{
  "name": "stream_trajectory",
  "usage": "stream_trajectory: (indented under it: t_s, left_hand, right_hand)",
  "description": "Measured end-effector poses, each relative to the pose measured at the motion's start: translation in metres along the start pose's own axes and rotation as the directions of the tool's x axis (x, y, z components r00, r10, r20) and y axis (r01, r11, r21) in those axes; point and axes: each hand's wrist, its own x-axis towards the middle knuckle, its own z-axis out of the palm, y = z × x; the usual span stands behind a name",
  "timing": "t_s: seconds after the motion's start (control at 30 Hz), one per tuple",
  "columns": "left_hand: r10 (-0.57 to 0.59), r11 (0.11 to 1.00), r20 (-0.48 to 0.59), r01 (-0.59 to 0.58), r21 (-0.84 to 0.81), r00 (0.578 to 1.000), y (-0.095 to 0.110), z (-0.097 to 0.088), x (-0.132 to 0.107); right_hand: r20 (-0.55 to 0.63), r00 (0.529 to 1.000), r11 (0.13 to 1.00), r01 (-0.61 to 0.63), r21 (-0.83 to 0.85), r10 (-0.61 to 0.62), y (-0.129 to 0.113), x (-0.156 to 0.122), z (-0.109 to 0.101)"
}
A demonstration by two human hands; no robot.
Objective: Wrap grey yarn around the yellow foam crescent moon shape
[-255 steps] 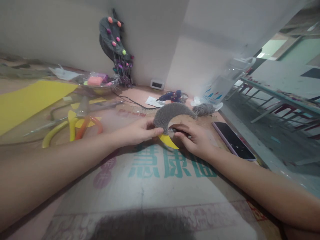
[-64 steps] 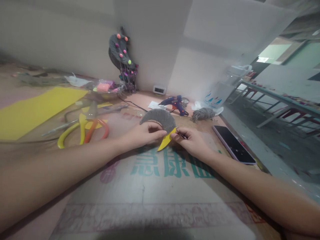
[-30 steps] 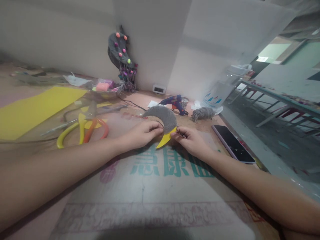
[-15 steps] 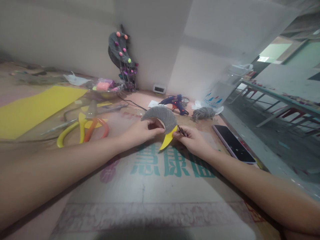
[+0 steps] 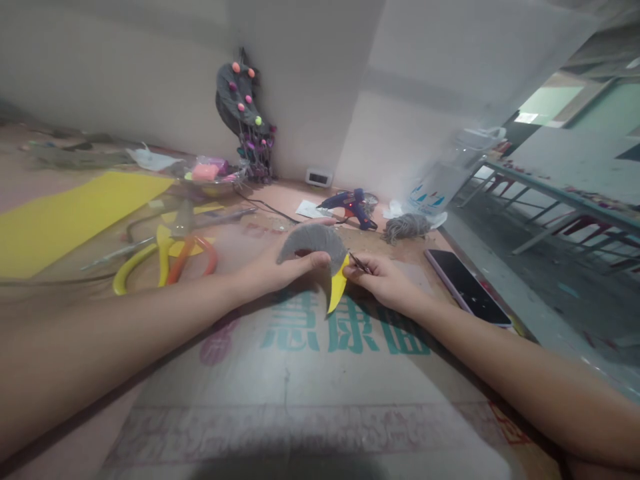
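A yellow crescent (image 5: 338, 291) mostly wound in grey yarn (image 5: 314, 240) is held upright over the printed sheet (image 5: 310, 373). My left hand (image 5: 280, 268) grips it from the left, thumb on the inner curve. My right hand (image 5: 381, 280) is pinched on a thin grey yarn strand (image 5: 359, 263) that runs to the crescent's bare yellow tip. A loose bundle of grey yarn (image 5: 406, 227) lies behind my right hand.
A blue glue gun (image 5: 347, 204) and its cable lie at the back. A black phone (image 5: 466, 288) rests at the right edge. Yellow and orange pliers (image 5: 165, 255), a yellow sheet (image 5: 65, 217), a dish of coloured bits (image 5: 210, 175) and a finished grey ornament (image 5: 244, 113) stand left.
The crescent has turned in my hands, so its yellow tip now points down rather than to the lower left. My right hand keeps its pinch on the strand.
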Motion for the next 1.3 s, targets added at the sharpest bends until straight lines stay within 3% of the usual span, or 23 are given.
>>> stream_trajectory:
  t_s: [0.2,0.33,0.5,0.8,0.9,1.03,1.17,1.3]
  left_hand:
    - [0.119,0.975,-0.019,-0.113,0.193,0.993,0.0022,-0.0070,0.0007]
    - [0.076,0.976,-0.011,-0.073,0.207,0.997,0.0025,-0.0076,0.0019]
    - [0.068,0.989,0.065,-0.075,0.128,0.996,-0.0012,-0.0043,0.0020]
    - [0.111,0.970,0.069,-0.123,0.208,0.991,0.0011,-0.0047,0.0032]
    - [0.095,0.957,0.072,-0.111,0.268,0.993,0.0047,-0.0057,0.0037]
    - [0.037,0.979,0.012,-0.039,0.201,0.999,0.0048,-0.0060,0.0038]
    - [0.077,0.977,-0.028,-0.070,0.201,0.997,0.0008,-0.0069,0.0041]
    - [0.092,0.973,-0.007,-0.088,0.216,0.996,-0.0020,-0.0086,0.0047]
  right_hand:
    - [-0.024,0.997,0.989,0.065,-0.134,-0.069,0.0047,0.0016,-0.0010]
    - [-0.047,0.991,0.966,0.108,-0.236,-0.122,0.0079,0.0014,-0.0005]
    - [-0.094,0.991,0.985,0.086,-0.147,-0.100,0.0076,-0.0002,0.0000]
    - [-0.114,0.993,0.998,0.021,-0.066,-0.029,0.0031,-0.0008,0.0004]
    - [-0.109,0.993,0.993,0.031,-0.114,-0.043,0.0033,-0.0012,0.0020]
    - [-0.172,0.980,0.979,0.061,-0.197,-0.096,0.0062,-0.0033,0.0015]
    - [-0.243,0.946,0.927,0.117,-0.358,-0.213,0.0074,-0.0052,-0.0027]
    - [-0.224,0.932,0.877,0.159,-0.453,-0.285,0.0069,-0.0042,-0.0041]
